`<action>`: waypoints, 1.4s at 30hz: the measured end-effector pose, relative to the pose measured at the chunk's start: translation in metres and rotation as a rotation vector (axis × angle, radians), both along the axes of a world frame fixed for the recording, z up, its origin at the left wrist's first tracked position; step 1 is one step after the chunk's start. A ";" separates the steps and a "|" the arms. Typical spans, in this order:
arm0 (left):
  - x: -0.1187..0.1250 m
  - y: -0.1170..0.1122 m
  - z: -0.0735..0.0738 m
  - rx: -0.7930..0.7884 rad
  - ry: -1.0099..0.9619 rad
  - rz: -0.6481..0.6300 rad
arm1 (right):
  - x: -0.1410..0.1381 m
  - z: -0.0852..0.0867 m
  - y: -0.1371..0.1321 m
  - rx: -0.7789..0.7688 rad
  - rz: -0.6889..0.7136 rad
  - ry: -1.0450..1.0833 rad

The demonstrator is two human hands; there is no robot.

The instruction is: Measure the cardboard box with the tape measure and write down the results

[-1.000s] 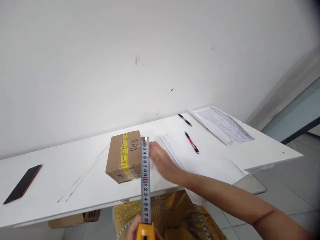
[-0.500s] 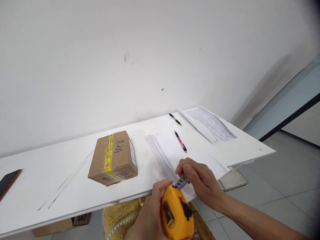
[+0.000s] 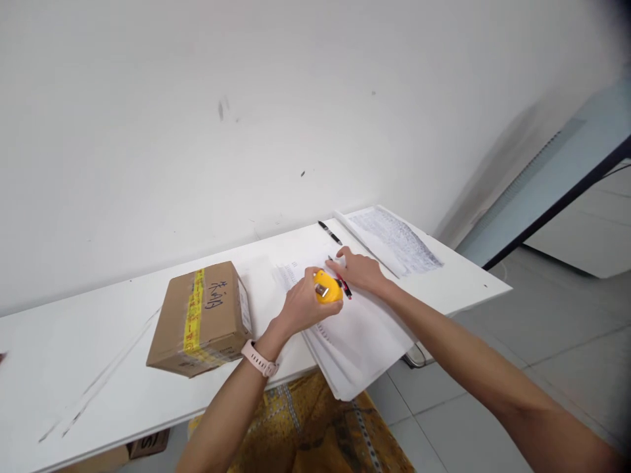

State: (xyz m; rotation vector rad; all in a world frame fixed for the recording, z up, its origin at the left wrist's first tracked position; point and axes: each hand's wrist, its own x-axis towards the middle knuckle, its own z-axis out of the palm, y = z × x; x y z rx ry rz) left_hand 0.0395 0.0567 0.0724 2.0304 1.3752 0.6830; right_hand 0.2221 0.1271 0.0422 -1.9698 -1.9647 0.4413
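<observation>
My left hand, with a pale pink wristband, is closed around a yellow tape measure held over the papers. No drawn-out blade shows. My right hand is over a red and black pen on the paper. Its thumb and index finger are apart, near the pen's upper end, and part of the pen is hidden under the hand. Beneath both hands lies a stack of white paper sheets, its near corner jutting past the table edge. To the left stands a taped cardboard box with handwriting on top.
Behind the papers, a black pen lies on the white table. Beyond it is a sheet covered with dense writing. A wall runs along the back. Another carton shows below the table's front edge.
The tape blade is back in its case. My left hand has carried the tape measure up over the papers. My right hand has left the blade and moved to the red pen.
</observation>
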 end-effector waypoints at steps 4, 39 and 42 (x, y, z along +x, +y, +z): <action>-0.012 0.002 -0.027 0.051 0.053 -0.029 | -0.008 -0.013 0.008 0.044 0.224 -0.059; -0.026 0.031 -0.047 0.027 0.375 -0.023 | -0.074 -0.045 0.058 0.035 0.223 0.918; -0.027 0.032 -0.050 0.033 0.379 -0.021 | -0.074 -0.046 0.057 0.130 0.212 0.784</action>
